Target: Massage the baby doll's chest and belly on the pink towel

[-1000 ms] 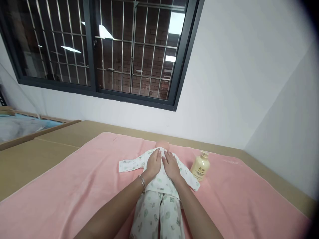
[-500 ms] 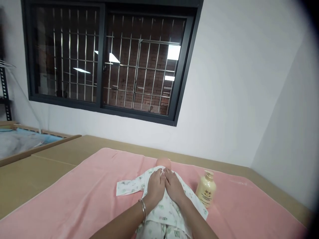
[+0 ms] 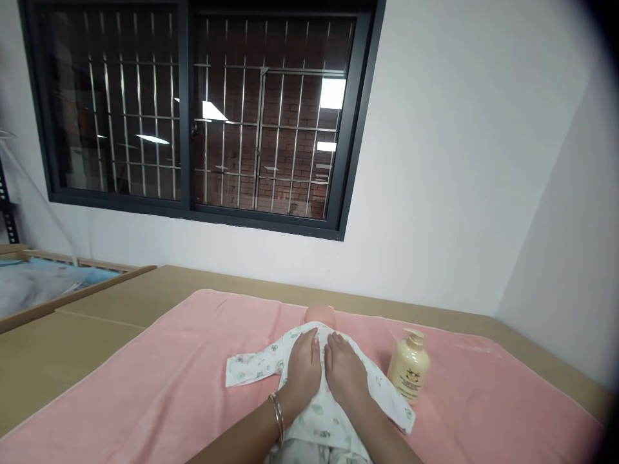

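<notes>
A baby doll (image 3: 320, 314) lies on its back or front, I cannot tell which, with only the top of its head showing. It wears a white long-sleeved top (image 3: 316, 412) with a small green and pink print, its sleeves spread to both sides. My left hand (image 3: 304, 364) rests flat on the upper chest area of the top, fingers stretched toward the head. Beside it my right hand (image 3: 344, 367) lies flat on the cloth too, with a narrow gap between the hands. Neither hand grips anything.
A pale yellow pump bottle (image 3: 410, 367) stands by the right sleeve. Under everything spreads a pink mat (image 3: 184, 374) on a tan table (image 3: 111, 296). At left is a wooden-edged bin (image 3: 97, 290) with plastic-wrapped contents. A barred window (image 3: 188, 116) is set in the wall behind.
My hands have moved slightly apart at the fingertips, the right one shifting to the right, both staying on the top. The camera view has shifted a little.
</notes>
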`<move>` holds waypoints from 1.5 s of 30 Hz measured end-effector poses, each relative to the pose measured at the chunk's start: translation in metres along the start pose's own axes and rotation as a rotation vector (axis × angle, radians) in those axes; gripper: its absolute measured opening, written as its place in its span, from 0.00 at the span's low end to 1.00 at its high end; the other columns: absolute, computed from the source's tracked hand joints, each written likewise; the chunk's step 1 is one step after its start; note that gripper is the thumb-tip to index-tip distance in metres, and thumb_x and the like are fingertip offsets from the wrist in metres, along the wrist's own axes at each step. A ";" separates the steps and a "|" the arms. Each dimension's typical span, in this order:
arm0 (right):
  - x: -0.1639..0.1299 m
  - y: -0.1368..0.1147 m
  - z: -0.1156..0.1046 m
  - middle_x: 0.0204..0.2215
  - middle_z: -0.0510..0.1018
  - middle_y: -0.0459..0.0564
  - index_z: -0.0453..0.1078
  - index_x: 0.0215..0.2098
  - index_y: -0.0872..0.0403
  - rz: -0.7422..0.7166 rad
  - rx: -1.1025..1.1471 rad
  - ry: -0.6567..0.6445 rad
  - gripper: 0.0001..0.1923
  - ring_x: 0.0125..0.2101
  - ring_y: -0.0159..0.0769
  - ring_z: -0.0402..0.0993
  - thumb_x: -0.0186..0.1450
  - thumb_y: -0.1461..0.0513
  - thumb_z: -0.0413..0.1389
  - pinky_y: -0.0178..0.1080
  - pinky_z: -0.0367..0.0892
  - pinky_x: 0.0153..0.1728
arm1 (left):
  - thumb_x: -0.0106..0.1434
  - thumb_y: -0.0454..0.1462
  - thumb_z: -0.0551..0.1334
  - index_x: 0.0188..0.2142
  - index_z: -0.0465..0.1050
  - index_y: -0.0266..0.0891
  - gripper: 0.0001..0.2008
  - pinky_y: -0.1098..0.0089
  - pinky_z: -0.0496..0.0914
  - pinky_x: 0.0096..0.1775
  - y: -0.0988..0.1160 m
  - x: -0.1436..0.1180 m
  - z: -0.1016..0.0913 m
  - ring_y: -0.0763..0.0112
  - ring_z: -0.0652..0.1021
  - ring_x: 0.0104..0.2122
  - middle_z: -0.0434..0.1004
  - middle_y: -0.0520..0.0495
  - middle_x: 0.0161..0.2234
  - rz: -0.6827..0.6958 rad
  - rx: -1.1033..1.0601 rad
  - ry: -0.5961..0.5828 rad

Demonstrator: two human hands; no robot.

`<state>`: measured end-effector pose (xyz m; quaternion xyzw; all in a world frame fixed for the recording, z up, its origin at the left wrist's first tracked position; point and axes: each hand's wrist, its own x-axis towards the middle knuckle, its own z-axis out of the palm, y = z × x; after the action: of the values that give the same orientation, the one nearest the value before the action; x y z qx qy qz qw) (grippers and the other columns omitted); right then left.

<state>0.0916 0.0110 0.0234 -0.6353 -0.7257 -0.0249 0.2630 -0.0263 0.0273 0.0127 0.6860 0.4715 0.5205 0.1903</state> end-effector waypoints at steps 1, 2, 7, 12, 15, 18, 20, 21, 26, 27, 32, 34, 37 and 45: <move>-0.003 -0.005 -0.001 0.58 0.67 0.64 0.64 0.60 0.66 0.038 -0.045 0.008 0.26 0.61 0.47 0.60 0.71 0.62 0.37 0.47 0.51 0.62 | 0.71 0.45 0.43 0.57 0.67 0.38 0.24 0.57 0.61 0.61 -0.002 0.000 0.000 0.62 0.68 0.59 0.68 0.41 0.58 -0.007 -0.004 0.019; -0.007 -0.009 -0.002 0.57 0.68 0.66 0.64 0.59 0.67 0.067 -0.081 0.009 0.25 0.60 0.49 0.61 0.71 0.62 0.38 0.48 0.52 0.61 | 0.71 0.45 0.43 0.58 0.65 0.38 0.24 0.57 0.60 0.62 -0.003 0.000 0.000 0.62 0.66 0.60 0.66 0.41 0.60 -0.011 -0.006 0.040; -0.019 -0.023 -0.005 0.57 0.67 0.68 0.64 0.59 0.68 0.030 -0.083 -0.004 0.25 0.60 0.51 0.61 0.68 0.64 0.43 0.48 0.52 0.61 | 0.70 0.44 0.45 0.58 0.65 0.36 0.24 0.56 0.59 0.62 -0.014 0.008 -0.002 0.60 0.66 0.60 0.67 0.38 0.59 -0.016 0.096 0.032; -0.007 -0.006 -0.003 0.61 0.64 0.58 0.63 0.61 0.62 0.012 0.050 -0.017 0.26 0.63 0.43 0.56 0.71 0.61 0.37 0.44 0.50 0.63 | 0.69 0.41 0.45 0.59 0.64 0.34 0.24 0.52 0.53 0.64 -0.014 0.013 -0.003 0.58 0.62 0.63 0.63 0.38 0.62 0.040 0.369 -0.123; 0.003 0.011 0.004 0.65 0.57 0.58 0.55 0.65 0.64 0.000 0.093 -0.060 0.29 0.65 0.42 0.49 0.72 0.56 0.35 0.45 0.45 0.65 | 0.68 0.38 0.46 0.59 0.63 0.32 0.24 0.51 0.53 0.64 -0.007 0.009 -0.002 0.57 0.62 0.63 0.64 0.37 0.61 0.136 0.462 -0.147; 0.009 0.021 0.011 0.66 0.53 0.58 0.52 0.66 0.66 0.014 0.093 -0.086 0.30 0.67 0.42 0.44 0.73 0.56 0.34 0.47 0.42 0.65 | 0.68 0.37 0.46 0.56 0.67 0.31 0.22 0.53 0.57 0.62 0.002 0.003 -0.002 0.55 0.67 0.60 0.69 0.34 0.58 0.206 0.531 -0.152; 0.009 0.022 0.011 0.66 0.51 0.59 0.51 0.66 0.67 0.024 0.068 -0.086 0.30 0.67 0.43 0.43 0.73 0.57 0.34 0.47 0.41 0.65 | 0.68 0.36 0.46 0.54 0.69 0.29 0.22 0.55 0.60 0.61 0.007 0.000 -0.004 0.55 0.70 0.57 0.72 0.32 0.55 0.251 0.574 -0.157; 0.008 0.021 0.011 0.66 0.52 0.60 0.51 0.66 0.67 0.024 0.050 -0.085 0.29 0.67 0.43 0.44 0.73 0.58 0.34 0.47 0.41 0.65 | 0.68 0.36 0.46 0.53 0.70 0.29 0.22 0.55 0.61 0.60 0.009 -0.002 -0.004 0.55 0.71 0.56 0.72 0.32 0.53 0.267 0.594 -0.158; 0.003 0.010 0.002 0.62 0.62 0.63 0.57 0.63 0.68 0.013 -0.051 -0.062 0.27 0.64 0.43 0.54 0.72 0.61 0.35 0.45 0.43 0.64 | 0.67 0.35 0.47 0.49 0.72 0.34 0.19 0.56 0.64 0.57 0.010 0.000 -0.006 0.56 0.73 0.53 0.75 0.36 0.51 0.227 0.606 -0.131; 0.002 0.007 0.000 0.60 0.65 0.63 0.59 0.62 0.67 0.019 -0.064 -0.048 0.26 0.62 0.44 0.56 0.72 0.61 0.36 0.45 0.44 0.63 | 0.67 0.35 0.49 0.50 0.72 0.34 0.18 0.56 0.64 0.57 0.009 0.002 -0.006 0.56 0.72 0.54 0.74 0.37 0.51 0.204 0.596 -0.134; -0.005 -0.009 -0.004 0.55 0.72 0.61 0.68 0.55 0.63 0.057 -0.081 0.026 0.23 0.58 0.45 0.64 0.72 0.62 0.39 0.43 0.54 0.59 | 0.65 0.40 0.53 0.53 0.69 0.34 0.21 0.57 0.61 0.59 -0.002 0.020 -0.011 0.56 0.70 0.56 0.72 0.37 0.55 0.137 0.521 -0.237; -0.009 -0.014 -0.005 0.54 0.73 0.60 0.69 0.54 0.62 0.053 -0.093 0.038 0.22 0.57 0.45 0.65 0.71 0.63 0.40 0.43 0.56 0.58 | 0.64 0.40 0.53 0.52 0.70 0.34 0.20 0.58 0.61 0.59 -0.005 0.024 -0.012 0.57 0.70 0.56 0.72 0.38 0.54 0.133 0.490 -0.246; -0.012 -0.019 -0.006 0.53 0.74 0.61 0.69 0.54 0.63 0.051 -0.114 0.039 0.22 0.56 0.46 0.66 0.71 0.63 0.40 0.43 0.57 0.57 | 0.64 0.39 0.53 0.53 0.69 0.33 0.21 0.58 0.60 0.60 -0.009 0.024 -0.010 0.57 0.70 0.56 0.72 0.38 0.55 0.140 0.463 -0.217; 0.000 -0.003 0.001 0.59 0.67 0.59 0.65 0.59 0.64 0.024 0.020 0.048 0.24 0.62 0.41 0.59 0.72 0.62 0.38 0.40 0.53 0.61 | 0.64 0.39 0.53 0.55 0.68 0.32 0.22 0.55 0.60 0.60 -0.015 0.018 -0.005 0.56 0.70 0.56 0.71 0.37 0.56 0.144 0.406 -0.151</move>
<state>0.0879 0.0108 0.0232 -0.6406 -0.7116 -0.0297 0.2871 -0.0370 0.0489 0.0132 0.7792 0.5007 0.3743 0.0453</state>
